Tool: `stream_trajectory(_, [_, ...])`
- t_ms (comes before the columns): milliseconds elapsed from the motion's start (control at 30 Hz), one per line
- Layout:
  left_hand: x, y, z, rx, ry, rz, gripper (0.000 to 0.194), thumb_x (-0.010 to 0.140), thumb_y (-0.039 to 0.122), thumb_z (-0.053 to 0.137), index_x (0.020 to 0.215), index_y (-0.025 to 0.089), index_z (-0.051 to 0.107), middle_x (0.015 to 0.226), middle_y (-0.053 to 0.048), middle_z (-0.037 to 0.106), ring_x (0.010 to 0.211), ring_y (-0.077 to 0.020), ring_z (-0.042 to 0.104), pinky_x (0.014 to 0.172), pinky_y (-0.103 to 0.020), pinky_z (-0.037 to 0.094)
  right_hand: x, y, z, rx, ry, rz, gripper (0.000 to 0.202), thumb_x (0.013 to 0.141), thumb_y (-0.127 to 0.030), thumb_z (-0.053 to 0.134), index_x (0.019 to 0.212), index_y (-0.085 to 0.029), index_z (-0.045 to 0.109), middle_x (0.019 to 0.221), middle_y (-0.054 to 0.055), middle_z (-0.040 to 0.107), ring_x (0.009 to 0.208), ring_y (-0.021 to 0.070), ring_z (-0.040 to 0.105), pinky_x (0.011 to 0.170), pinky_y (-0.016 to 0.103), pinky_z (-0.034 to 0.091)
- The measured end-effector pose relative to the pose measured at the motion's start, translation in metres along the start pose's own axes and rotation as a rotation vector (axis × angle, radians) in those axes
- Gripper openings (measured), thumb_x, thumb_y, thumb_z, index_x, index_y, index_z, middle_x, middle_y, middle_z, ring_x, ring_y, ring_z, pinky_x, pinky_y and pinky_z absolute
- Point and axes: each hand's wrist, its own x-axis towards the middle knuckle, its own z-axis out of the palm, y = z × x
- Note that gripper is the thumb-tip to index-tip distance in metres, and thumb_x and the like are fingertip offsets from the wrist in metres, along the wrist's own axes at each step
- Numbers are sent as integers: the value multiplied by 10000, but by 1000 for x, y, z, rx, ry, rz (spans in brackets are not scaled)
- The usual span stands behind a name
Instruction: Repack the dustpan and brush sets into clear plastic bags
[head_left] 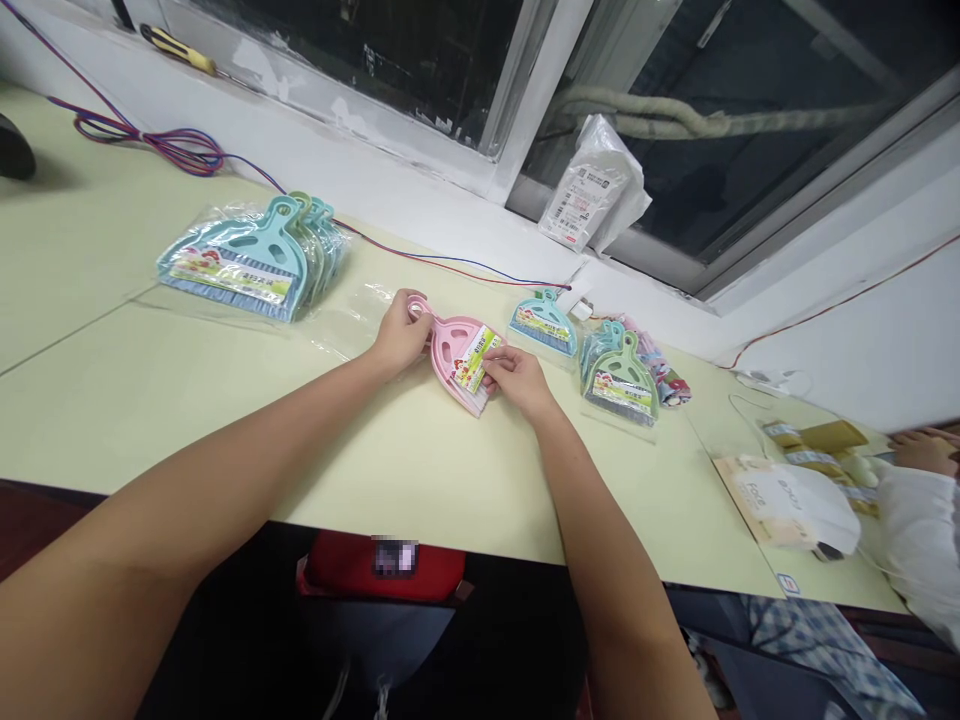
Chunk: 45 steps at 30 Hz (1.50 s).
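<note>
1. The pink dustpan (448, 345) is held between both hands, just above or on the pale table (420, 480); which of these, I cannot tell.
2. The left hand (403, 335) is clamped on its handle, with the thumb beside the ring at the tip.
3. The right hand (519, 380) pinches the right edge of the label card (471, 365), thumb on top. The card lies tilted across the pan's wide end, between the 2 hands, and pale bristles (472, 400) show below it.
4. The card is yellow-green and white, with red pictures and dark characters too small to read.
5. Left of the pink dustpan, bagged blue dustpans (259, 245) stand in a bunch; the front label has red pictures and Chinese characters.
6. Just right of the pink dustpan is 1 blue dustpan (544, 318) with a similar label. Farther right, a green dustpan (626, 375) lies in front of blue ones.
7. Beyond the pink dustpan, to the right, a white packet (585, 200) leans by the window, printed with small text and codes.
8. Well to its right, a pale pack (765, 500) appears to read "Face".
</note>
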Motion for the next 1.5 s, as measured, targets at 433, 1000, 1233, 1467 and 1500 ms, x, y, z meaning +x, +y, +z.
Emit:
stream_trajectory(433, [2,-5,-1,29,-39,23,420,783,173,615,1183,268,526,906,1,598,676,-141,609,573,-251,522,3,5,0,-65,-6,-30,80,866,-106,651,915,-167,670,632,-22,672,516,105,637,491,193,559])
stream_trajectory(1000, [1,-5,-1,35,-48,14,426,774,175,629,1174,281,527,890,1,592,655,-142,595,560,-255,517,2,1,-2,-62,-20,28,210,901,-25,492,1001,-154,624,601,-24,660,504,113,643,517,204,558])
stream_trajectory(1233, [1,-6,0,35,-52,25,424,775,178,622,1175,280,528,864,3,589,642,-146,591,563,-260,512,-1,-4,0,-67,-20,40,217,860,-8,506,952,-161,630,589,-28,658,491,110,629,503,197,541])
stream_trajectory(1467, [-1,-3,-1,48,-47,22,429,771,173,627,1178,276,535,863,3,589,657,-150,593,577,-266,520,1,-1,-1,-85,-25,50,209,843,-20,536,958,-161,638,587,-30,664,450,103,608,483,192,526])
stream_trajectory(1500, [-2,-3,-1,52,-47,25,426,773,173,626,1177,274,535,860,3,588,655,-149,591,575,-264,518,1,-1,-2,-87,-27,47,207,847,-20,536,961,-158,640,592,-28,666,450,103,610,482,192,526])
